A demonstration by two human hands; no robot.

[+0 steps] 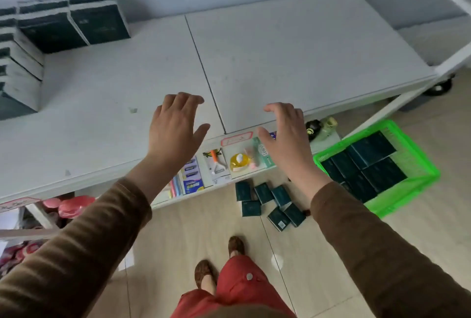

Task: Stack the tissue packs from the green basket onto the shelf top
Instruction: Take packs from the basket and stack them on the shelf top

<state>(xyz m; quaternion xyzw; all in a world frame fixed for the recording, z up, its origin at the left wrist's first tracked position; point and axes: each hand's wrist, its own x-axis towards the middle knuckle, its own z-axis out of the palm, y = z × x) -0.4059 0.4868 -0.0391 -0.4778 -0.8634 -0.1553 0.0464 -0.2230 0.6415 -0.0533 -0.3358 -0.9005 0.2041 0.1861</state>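
Note:
Dark green tissue packs stand stacked on the white shelf top at the far left, with a taller pile at the left edge. The green basket sits on the floor at the right and holds several dark packs. Several more packs lie loose on the floor beside it. My left hand and my right hand hover over the shelf's front edge, fingers relaxed and spread, holding nothing.
A lower shelf under the front edge carries small goods: a yellow item, a peeler card, blue packets. Pink items sit at lower left. A white frame with a caster stands right. My feet are on the wooden floor.

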